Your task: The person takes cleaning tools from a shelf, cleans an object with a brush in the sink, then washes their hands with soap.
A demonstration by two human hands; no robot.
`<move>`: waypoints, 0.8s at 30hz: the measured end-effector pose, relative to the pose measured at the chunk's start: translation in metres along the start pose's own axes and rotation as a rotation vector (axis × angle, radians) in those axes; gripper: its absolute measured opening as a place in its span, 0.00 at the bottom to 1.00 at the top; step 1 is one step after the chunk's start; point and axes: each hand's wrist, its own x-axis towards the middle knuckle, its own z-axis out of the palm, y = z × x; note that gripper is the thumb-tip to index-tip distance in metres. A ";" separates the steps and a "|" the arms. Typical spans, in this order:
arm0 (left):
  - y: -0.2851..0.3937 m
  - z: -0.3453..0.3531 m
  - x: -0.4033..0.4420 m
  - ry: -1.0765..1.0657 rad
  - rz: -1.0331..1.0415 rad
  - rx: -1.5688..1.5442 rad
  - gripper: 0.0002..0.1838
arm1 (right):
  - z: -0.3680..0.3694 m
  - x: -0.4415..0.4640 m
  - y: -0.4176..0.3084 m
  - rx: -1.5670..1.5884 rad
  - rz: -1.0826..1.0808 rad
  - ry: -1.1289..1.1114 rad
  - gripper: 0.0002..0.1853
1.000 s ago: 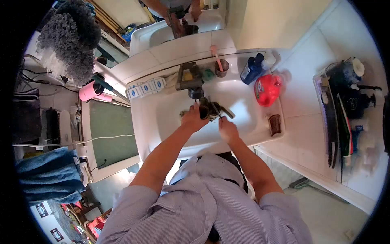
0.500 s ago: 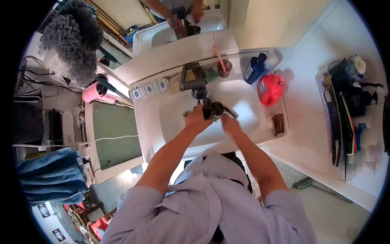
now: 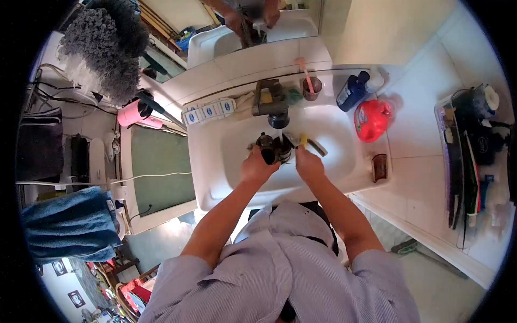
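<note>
My left hand grips a dark cylindrical part with a round opening, held low over the white sink. Another dark rounded piece sits right against it, under the faucet, from which a thin stream of water seems to run. My right hand is closed on a small tool with a dark tip, which points at the dark pieces; its kind is unclear. Just beyond those fingers are a yellow piece and a dark bar.
Along the back ledge stand a blue-and-white packet, a cup with a pink toothbrush and a blue bottle. A red jug and a soap dish are at the right. A mirror rises behind.
The view has shifted, so the sink appears farther right. The dark part in my left hand has turned and sits left of the other piece. A dark tool tip and a yellow piece now show by my right hand.
</note>
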 end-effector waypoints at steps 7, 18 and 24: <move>0.005 0.003 0.002 -0.093 -0.007 0.105 0.44 | 0.005 0.006 0.014 0.128 0.124 0.056 0.12; 0.008 -0.004 0.019 -0.041 0.056 0.174 0.43 | 0.036 0.005 0.006 0.149 0.185 -0.053 0.14; 0.007 -0.001 0.009 -0.131 0.033 0.206 0.45 | 0.026 -0.004 -0.015 0.192 0.186 -0.155 0.15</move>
